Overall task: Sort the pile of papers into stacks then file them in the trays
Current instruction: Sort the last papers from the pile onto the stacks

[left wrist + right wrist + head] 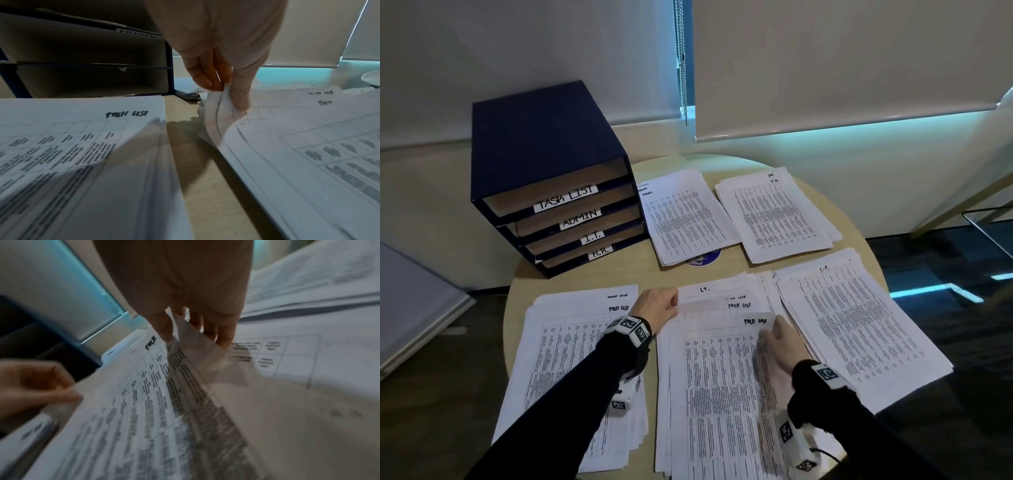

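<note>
While the unsorted pile (722, 394) is lying at the table's near edge, in front of the tray unit (551, 178), we are working from the head view first. Our left hand (659, 308) is pinching the far left corner of the pile's top sheet (722, 342), headed TASK LIST; our right hand (779, 342) is pinching its far right edge and curling it up. We judge this two-corner hold is peeling one sheet free of the rest. The Task List stack (571, 359) is sitting just left of the pile, in front of the tray unit, so the carry is short. The other sorted stacks are lying right of the tray unit; all four slots look empty, so filing is not yet begun.

Left wrist view: our fingers (205, 76) and thumb are closing on a lifted paper corner (222, 105). A bare strip of table (195, 162) is separating pile and stack, in front of the tray unit.

Right wrist view: our fingers (224, 331) and thumb are gripping the raised sheet edge (197, 340); the picture is blurred. Stacks are crowding the table edges, so we are judging sliding risky and lifting safer.
</note>
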A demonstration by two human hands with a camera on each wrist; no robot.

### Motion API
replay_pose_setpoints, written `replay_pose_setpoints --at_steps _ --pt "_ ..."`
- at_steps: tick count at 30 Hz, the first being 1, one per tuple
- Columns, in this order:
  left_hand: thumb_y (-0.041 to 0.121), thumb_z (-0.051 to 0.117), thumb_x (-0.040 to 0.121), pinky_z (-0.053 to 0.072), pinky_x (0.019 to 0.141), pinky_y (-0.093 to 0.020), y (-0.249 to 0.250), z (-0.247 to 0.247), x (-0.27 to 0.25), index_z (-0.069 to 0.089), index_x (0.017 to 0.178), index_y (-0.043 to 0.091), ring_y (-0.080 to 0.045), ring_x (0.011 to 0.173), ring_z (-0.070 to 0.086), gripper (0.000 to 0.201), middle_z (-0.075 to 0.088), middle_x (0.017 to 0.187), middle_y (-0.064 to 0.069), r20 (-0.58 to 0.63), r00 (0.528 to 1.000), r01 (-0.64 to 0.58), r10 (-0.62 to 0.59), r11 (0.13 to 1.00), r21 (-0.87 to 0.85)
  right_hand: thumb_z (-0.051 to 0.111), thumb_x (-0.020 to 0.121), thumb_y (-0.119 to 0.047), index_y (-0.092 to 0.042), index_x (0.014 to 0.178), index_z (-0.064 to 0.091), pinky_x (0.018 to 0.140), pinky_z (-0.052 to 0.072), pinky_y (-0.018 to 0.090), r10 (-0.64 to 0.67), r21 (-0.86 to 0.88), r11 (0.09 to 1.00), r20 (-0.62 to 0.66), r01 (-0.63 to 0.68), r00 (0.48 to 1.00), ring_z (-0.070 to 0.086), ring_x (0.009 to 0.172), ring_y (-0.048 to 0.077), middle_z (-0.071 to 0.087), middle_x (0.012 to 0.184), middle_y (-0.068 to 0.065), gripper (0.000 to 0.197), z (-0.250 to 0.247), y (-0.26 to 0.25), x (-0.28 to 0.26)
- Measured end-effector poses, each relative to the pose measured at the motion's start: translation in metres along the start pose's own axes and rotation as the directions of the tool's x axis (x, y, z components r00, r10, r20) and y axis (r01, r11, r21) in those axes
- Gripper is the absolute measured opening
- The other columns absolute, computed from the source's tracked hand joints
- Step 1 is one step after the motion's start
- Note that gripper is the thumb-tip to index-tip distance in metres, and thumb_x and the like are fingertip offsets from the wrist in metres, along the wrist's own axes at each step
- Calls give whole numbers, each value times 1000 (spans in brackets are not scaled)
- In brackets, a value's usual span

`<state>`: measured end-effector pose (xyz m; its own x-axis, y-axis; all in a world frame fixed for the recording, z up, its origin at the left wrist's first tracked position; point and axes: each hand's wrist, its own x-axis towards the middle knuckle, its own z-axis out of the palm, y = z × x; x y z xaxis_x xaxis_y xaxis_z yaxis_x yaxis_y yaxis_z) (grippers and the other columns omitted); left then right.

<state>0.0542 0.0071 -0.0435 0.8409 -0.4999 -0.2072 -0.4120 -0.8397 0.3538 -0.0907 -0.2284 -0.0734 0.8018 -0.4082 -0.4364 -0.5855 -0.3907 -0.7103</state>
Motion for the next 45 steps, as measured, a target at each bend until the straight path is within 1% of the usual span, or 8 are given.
replay_pose_setpoints --at_steps 9,15,20,26,32,38,42,45 --pt "26 59 94 42 90 -30 -8 -3 -8 73 100 18 -15 105 54 17 60 115 5 -93 993 -82 75 994 -75 73 81 -30 -22 69 57 87 33 30 -126 -134 985 -114 110 985 37 105 18 42 109 -4 21 1 -4 3" --pt "15 71 85 37 68 -5 -9 -2 -18 72 82 19 0 78 52 5 63 110 2 1 1000 -28 31 935 -352 73 79 -29 -14 68 63 75 40 29 -106 45 993 -121 112 987 52 81 18 58 85 -4 21 7 2 12" --pt "23 52 97 53 54 -27 -4 2 -10 65 87 13 -11 65 58 20 64 95 4 77 985 174 -157 874 -453 68 84 -13 -15 66 58 60 43 27 -184 87 977 -130 196 974 53 60 17 60 62 -4 20 5 -9 0" --pt "19 65 84 47 74 -25 3 -3 1 60 85 21 -16 87 61 5 65 91 3 44 986 168 -163 960 -225 67 80 1 -18 106 39 50 37 21 -123 221 961 -185 163 975 40 51 13 42 63 -2 43 3 -12 -15" --pt "23 71 81 38 66 -25 11 -7 0 56 78 21 -14 76 50 15 52 80 8 18 999 42 -43 999 4 62 84 0 -16 70 56 65 46 32 -240 152 956 -91 252 966 58 68 17 64 68 -3 21 4 1 -14" --pt "34 60 92 37 81 -26 7 0 0 58 83 19 -17 91 51 18 54 90 4 4 992 -124 126 975 186 64 83 -4 -14 71 58 66 45 28 -235 160 957 -57 241 970 62 76 21 66 73 0 16 3 -4 -14" --pt "36 49 98 40 89 -29 3 3 -6 67 100 16 -18 96 53 27 62 99 0 10 976 -211 216 941 264 70 79 -7 -22 66 57 74 39 27 -249 77 964 -73 254 966 53 91 20 55 92 3 24 3 -8 -11" --pt "25 72 84 52 80 -33 -1 5 -14 76 96 23 -22 93 63 13 68 101 -2 -129 937 -287 324 927 241 75 76 -9 -25 65 59 96 33 37 -237 57 968 -123 246 964 38 114 18 45 115 1 25 3 -8 -8"
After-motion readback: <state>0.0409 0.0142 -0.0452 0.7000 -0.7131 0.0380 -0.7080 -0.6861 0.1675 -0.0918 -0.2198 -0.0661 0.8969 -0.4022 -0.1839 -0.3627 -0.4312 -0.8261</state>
